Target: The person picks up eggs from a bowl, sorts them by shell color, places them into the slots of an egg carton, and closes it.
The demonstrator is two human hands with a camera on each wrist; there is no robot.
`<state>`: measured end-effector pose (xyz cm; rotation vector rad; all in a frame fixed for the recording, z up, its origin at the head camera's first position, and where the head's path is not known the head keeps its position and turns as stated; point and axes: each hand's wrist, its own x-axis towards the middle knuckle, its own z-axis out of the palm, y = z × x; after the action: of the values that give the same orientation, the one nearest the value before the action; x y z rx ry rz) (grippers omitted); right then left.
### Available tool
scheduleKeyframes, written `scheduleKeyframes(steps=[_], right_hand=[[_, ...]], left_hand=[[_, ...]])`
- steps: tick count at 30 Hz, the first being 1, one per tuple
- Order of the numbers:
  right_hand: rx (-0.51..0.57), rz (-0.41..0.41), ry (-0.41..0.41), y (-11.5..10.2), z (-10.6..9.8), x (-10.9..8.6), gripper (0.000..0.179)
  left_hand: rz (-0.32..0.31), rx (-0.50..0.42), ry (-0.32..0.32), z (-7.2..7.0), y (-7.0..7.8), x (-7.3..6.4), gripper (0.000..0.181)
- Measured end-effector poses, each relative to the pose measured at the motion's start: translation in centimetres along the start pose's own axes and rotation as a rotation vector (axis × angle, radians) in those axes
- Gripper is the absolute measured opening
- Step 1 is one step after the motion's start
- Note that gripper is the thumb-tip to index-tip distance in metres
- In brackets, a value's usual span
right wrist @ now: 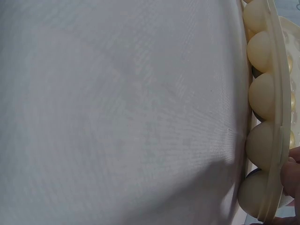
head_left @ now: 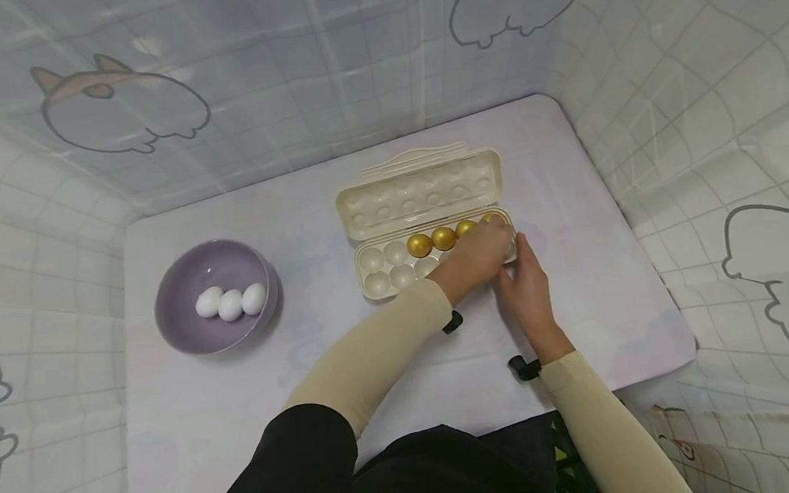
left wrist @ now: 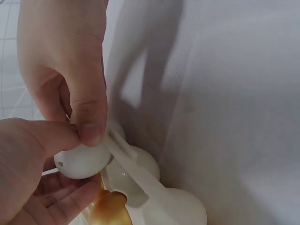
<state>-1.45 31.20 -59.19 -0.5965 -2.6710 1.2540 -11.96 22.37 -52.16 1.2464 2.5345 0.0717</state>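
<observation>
A cream egg carton lies with its lid folded back, several gold eggs in its far row. My left hand reaches across to the right end of the carton. In the left wrist view its fingers and thumb hold a white egg with a small dark mark, beside a gold egg. My right hand grips the carton's near right corner. Its thumb overlaps the white egg from above, and its fingertips show at the carton's rim in the right wrist view.
A purple bowl with 3 white eggs stands on the left of the cloth-covered table. Tiled-pattern curtains hang behind the table and at both sides. The carton's rounded cups rest on the cloth.
</observation>
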Motion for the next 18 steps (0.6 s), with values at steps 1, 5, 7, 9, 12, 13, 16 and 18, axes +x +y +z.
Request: scheduleKeyframes(steps=[1,5,7,9,12,13,16,18], right_hand=[[0.004,-0.001,0.000,0.0,0.0,0.0,0.075],[0.006,-0.007,0.004,0.0,-0.1,-0.1,0.074],[0.008,-0.010,0.007,0.1,0.0,-0.1,0.074],[0.009,-0.013,0.007,0.1,0.0,-0.1,0.074],[0.015,-0.014,0.006,0.1,0.0,-0.1,0.074],[0.018,-0.015,0.005,0.1,0.0,-0.1,0.073],[0.023,-0.018,0.005,0.1,0.0,-0.2,0.073],[0.022,-0.019,0.007,0.2,0.0,-0.2,0.074]], left_hand=[[-0.005,0.007,-0.007,0.1,0.1,0.1,0.033],[-0.024,0.040,-0.040,0.1,0.6,0.5,0.033],[-0.037,0.038,-0.055,0.2,0.8,0.5,0.033],[-0.044,0.032,-0.063,0.1,0.9,0.6,0.031],[-0.047,0.033,-0.070,0.0,1.0,0.5,0.028],[-0.045,0.038,-0.070,0.0,1.1,0.5,0.027],[-0.033,0.066,-0.062,0.0,1.2,0.4,0.027],[-0.019,0.085,-0.051,0.1,1.3,0.2,0.028]])
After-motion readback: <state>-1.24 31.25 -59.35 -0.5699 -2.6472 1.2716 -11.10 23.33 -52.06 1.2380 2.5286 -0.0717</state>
